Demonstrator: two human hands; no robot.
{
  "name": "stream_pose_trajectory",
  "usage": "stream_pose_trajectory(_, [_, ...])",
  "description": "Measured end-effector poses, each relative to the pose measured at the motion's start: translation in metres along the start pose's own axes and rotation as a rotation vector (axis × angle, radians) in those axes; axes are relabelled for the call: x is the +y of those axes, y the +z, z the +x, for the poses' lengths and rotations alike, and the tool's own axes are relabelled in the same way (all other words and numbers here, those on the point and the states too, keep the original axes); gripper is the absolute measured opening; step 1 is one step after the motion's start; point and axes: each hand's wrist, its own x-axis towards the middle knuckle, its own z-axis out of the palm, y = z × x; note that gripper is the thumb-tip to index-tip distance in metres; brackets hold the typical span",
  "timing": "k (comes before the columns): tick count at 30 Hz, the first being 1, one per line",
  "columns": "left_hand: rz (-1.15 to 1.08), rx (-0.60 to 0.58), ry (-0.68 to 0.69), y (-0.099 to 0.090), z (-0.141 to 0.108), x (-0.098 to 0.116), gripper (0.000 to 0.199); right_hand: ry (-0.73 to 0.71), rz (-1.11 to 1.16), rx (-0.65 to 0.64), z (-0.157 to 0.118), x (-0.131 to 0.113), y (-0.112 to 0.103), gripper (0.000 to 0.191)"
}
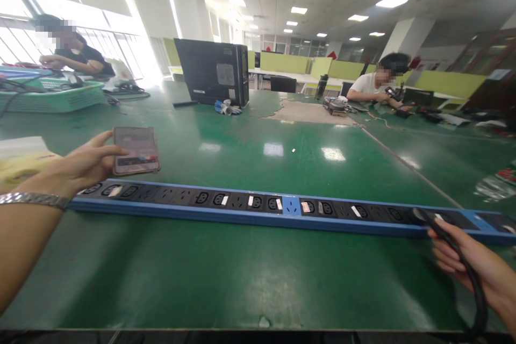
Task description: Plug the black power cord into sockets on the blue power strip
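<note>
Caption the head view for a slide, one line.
Left hand holds a phone, right hand a black cable, at a long blue power strip on a green table.

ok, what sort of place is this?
Likely an electronics workshop within an open-plan office: there's a long blue power strip, a black computer tower, and yellow-green partitions behind.

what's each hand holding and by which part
The left hand holds a phone by its left edge; the right hand grips a black cable near its end.
</note>
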Motion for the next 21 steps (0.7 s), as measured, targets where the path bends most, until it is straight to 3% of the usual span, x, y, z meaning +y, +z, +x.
stream_pose_trajectory(4, [0.061, -0.204, 0.13, 0.002, 0.002, -0.011, 0.078, 0.017, 0.036, -0.041, 0.004, 0.002, -0.004, 0.035])
stream_pose_trajectory(12, [0.067, -0.285, 0.187, -0.009, 0.011, -0.024, 0.077, 0.016, 0.03, -0.046, 0.007, 0.003, -0.007, 0.036])
stream_pose_trajectory(21, [0.081, -0.165, 0.097, 0.003, -0.001, -0.023, 0.068, -0.002, 0.006, -0.052, 0.005, 0.004, -0.008, 0.036])
